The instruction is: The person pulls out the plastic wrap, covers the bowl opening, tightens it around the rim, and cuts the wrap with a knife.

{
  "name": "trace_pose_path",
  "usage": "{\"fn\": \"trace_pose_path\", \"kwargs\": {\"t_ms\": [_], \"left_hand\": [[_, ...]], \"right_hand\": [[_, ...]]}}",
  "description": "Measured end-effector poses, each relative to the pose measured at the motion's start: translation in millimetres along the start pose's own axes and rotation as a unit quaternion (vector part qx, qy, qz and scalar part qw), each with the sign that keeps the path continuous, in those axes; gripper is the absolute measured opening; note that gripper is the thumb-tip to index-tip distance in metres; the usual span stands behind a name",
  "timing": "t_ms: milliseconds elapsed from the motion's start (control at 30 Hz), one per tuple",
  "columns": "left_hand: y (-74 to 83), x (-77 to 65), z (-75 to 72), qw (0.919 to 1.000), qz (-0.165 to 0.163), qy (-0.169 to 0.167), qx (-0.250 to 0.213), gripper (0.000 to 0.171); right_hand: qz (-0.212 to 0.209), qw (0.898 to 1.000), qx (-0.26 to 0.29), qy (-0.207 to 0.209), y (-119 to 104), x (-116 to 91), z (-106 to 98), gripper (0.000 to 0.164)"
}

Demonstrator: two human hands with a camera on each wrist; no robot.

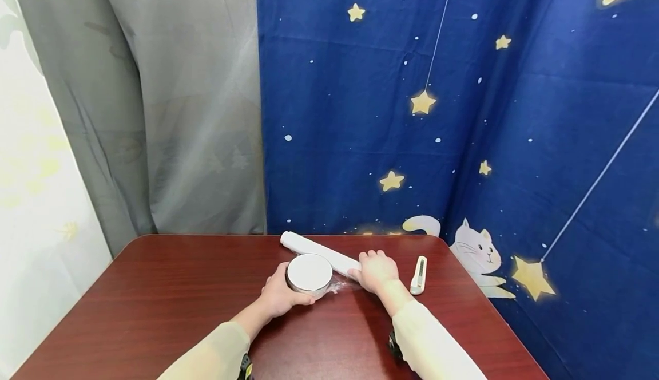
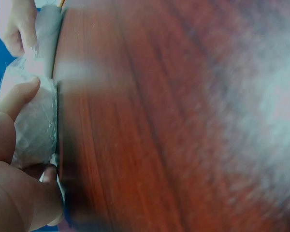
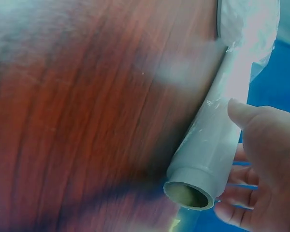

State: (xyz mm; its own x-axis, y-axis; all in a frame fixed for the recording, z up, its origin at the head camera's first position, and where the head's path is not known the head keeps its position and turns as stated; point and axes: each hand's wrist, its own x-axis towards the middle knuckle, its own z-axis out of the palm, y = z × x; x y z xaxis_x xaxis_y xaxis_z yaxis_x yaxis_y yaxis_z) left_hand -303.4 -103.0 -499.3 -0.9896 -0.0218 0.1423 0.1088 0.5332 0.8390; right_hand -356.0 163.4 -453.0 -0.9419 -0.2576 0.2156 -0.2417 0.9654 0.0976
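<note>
Step in hand appears to be drawing film point(image 1: 337, 284) from its roll point(image 1: 323, 250) onto the round container point(image 1: 310, 272), at 12 o'clock from the person. Left hand point(image 1: 283, 295) grasps the container from 8 o'clock, fingers part-spread around it; right hand point(image 1: 377, 270), at 3 o'clock, grips the roll's near end, thumb on top. Next move probably calls for steady film tension.

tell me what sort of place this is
Probably a curtained-off work corner, perhaps in a home: a reddish table, a blue curtain printed with stars and a cat, and a grey curtain beside it.
</note>
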Motion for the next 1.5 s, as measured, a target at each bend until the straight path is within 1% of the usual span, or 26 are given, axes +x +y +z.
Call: {"fn": "trace_pose_path", "kwargs": {"t_ms": [100, 200, 233, 367, 433, 567, 633, 767, 833, 900, 967, 1033, 1100, 1167, 1200, 1233, 1267, 1333, 1367, 1433, 1500], "left_hand": [[-2.6, 6.3, -4.3, 0.9993, 0.027, -0.022, -0.011, 0.108], [-6.5, 13.5, -8.6, 0.9970, 0.041, -0.056, -0.034, 0.107], [-7.0, 15.5, -10.7, 0.9958, 0.039, -0.067, -0.049, 0.107], [-10.6, 22.5, -19.5, 0.9920, 0.034, -0.104, -0.063, 0.106], [-11.9, 25.5, -24.2, 0.9902, 0.035, -0.120, -0.063, 0.105], [-15.8, 32.7, -32.2, 0.9857, 0.049, -0.154, -0.050, 0.104], [-17.8, 35.4, -36.6, 0.9823, 0.054, -0.173, -0.047, 0.104], [-20.3, 37.0, -44.2, 0.9721, 0.062, -0.218, -0.060, 0.105], [-21.8, 35.8, -44.7, 0.9694, 0.069, -0.226, -0.068, 0.105], [-23.0, 32.8, -42.9, 0.9701, 0.070, -0.220, -0.074, 0.107], [-23.0, 26.7, -38.1, 0.9757, 0.060, -0.198, -0.071, 0.115], [-21.1, 19.3, -30.6, 0.9843, 0.042, -0.162, -0.055, 0.127], [-16.0, 10.9, -23.0, 0.9915, 0.020, -0.124, -0.034, 0.140], [-10.7, 3.9, -14.7, 0.9959, -0.001, -0.088, -0.018, 0.150], [-8.5, 2.0, -11.5, 0.9972, -0.009, -0.073, -0.012, 0.151], [-6.7, 0.2, -8.7, 0.9981, -0.015, -0.059, -0.006, 0.152], [-5.0, -1.0, -6.8, 0.9986, -0.018, -0.048, -0.009, 0.151], [-3.8, -1.7, -4.4, 0.9992, -0.020, -0.033, -0.010, 0.148], [-3.7, -1.2, -4.0, 0.9995, -0.015, -0.026, -0.008, 0.145], [-4.2, 0.3, -5.4, 0.9997, -0.002, -0.021, -0.011, 0.135], [-6.2, 3.2, -8.4, 0.9996, 0.010, -0.025, -0.013, 0.125]], "right_hand": [[0.012, 1.000, 0.003, -0.006, -0.3, -6.9, -3.0, 0.057], [0.027, 1.000, 0.008, -0.010, -1.7, -13.5, -5.2, 0.058], [0.032, 0.999, 0.013, -0.014, -2.5, -16.0, -5.9, 0.057], [0.055, 0.997, 0.038, -0.031, -6.6, -23.7, -7.5, 0.055], [0.068, 0.995, 0.058, -0.041, -8.6, -27.4, -8.5, 0.053], [0.082, 0.991, 0.095, -0.052, -12.7, -35.6, -12.0, 0.051], [0.079, 0.988, 0.118, -0.061, -15.9, -40.5, -14.3, 0.049], [0.076, 0.976, 0.180, -0.093, -23.5, -49.0, -16.5, 0.047], [0.079, 0.971, 0.200, -0.104, -26.2, -52.1, -15.7, 0.047], [0.082, 0.969, 0.208, -0.108, -27.0, -53.3, -13.7, 0.047], [0.085, 0.968, 0.209, -0.110, -27.2, -53.5, -11.9, 0.048], [0.089, 0.966, 0.212, -0.114, -27.0, -53.4, -10.1, 0.050], [0.095, 0.965, 0.212, -0.118, -27.7, -53.4, -9.6, 0.053], [0.100, 0.964, 0.212, -0.122, -28.5, -54.0, -9.1, 0.056], [0.100, 0.964, 0.213, -0.122, -28.8, -54.2, -8.6, 0.057], [0.102, 0.963, 0.216, -0.124, -29.1, -54.7, -8.2, 0.058], [0.102, 0.962, 0.217, -0.127, -29.4, -55.0, -7.9, 0.058], [0.102, 0.961, 0.224, -0.131, -29.5, -55.3, -7.0, 0.058], [0.100, 0.960, 0.226, -0.133, -29.4, -55.2, -6.9, 0.058], [0.096, 0.959, 0.230, -0.137, -29.0, -54.7, -6.8, 0.056], [0.093, 0.958, 0.231, -0.140, -28.1, -54.0, -6.6, 0.053]]}}
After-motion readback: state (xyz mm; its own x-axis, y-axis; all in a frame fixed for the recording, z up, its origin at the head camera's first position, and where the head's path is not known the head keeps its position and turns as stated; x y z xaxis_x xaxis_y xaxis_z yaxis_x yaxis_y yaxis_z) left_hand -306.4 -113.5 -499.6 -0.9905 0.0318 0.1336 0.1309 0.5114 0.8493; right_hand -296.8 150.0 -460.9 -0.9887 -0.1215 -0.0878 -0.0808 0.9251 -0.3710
